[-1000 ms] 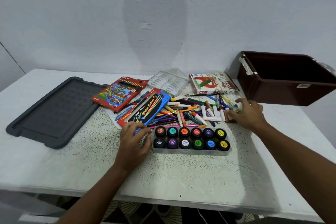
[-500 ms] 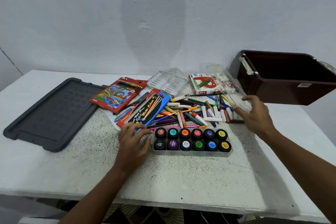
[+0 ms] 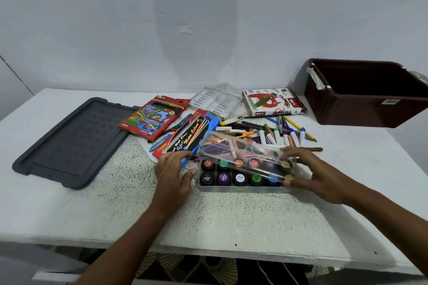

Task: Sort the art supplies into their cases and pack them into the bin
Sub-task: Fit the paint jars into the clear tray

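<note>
Step in hand: closing the paint tray (image 3: pixel 243 188). My right hand (image 3: pixel 317 178) pinches the right end of the clear lid (image 3: pixel 240 152), thumb under the near edge and fingers over the far edge. The lid is tilted, its left end raised above the jars (image 3: pixel 223 178) and not yet seated. My left hand (image 3: pixel 173 173) rests on the table (image 3: pixel 115 203) at the tray's left end, fingers loosely curved and holding nothing, thumb close to the tray wall; whether it touches the wall I cannot tell.

Next move, as I judge it: lower the left end of the lid, square it over both rows of jars, and press until the rim meets the tray all round. The left hand is placed to brace the tray against sliding.

Edges and room: the loose pens (image 3: pixel 273 134) lie just behind the tray, and the lid's far edge hangs over them, so a stray pen could catch under the rim. The paint box (image 3: pixel 185 139) lies just beside my left fingers. Near the table's front edge the surface in front of the tray is bare, giving room to draw the tray toward me. The bin (image 3: pixel 370 99) stands open at the far right corner, well apart from the tray, with a clear path along the right side
</note>
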